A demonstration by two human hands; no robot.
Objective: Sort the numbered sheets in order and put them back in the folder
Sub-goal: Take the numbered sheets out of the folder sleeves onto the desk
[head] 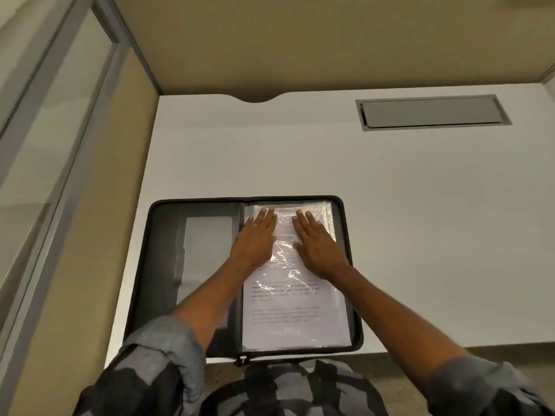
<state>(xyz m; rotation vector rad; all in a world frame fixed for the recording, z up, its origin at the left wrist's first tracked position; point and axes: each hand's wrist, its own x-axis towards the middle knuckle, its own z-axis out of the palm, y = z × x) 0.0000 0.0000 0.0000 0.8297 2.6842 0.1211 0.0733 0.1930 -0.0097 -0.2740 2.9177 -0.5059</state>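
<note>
White desk point(420, 205); grey cable hatch point(432, 112) set in its top; tan partition point(300, 40) behind.

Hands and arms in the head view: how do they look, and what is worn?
The left sleeve and right sleeve are blue-grey cloth with darker patches, rolled up near the elbows; forearms bare. The left hand wears a thin ring; the right hand shows none.

Grey-blue shirt point(288, 391), dark blotchy pattern; sleeves point(486, 385) rolled to elbows, paler cuffs point(162, 340); thin ring point(254, 225) on left hand point(255, 241).

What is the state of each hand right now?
Left hand: open, flat on the plastic sleeve.
Right hand: open, flat on the same sleeve.
</note>
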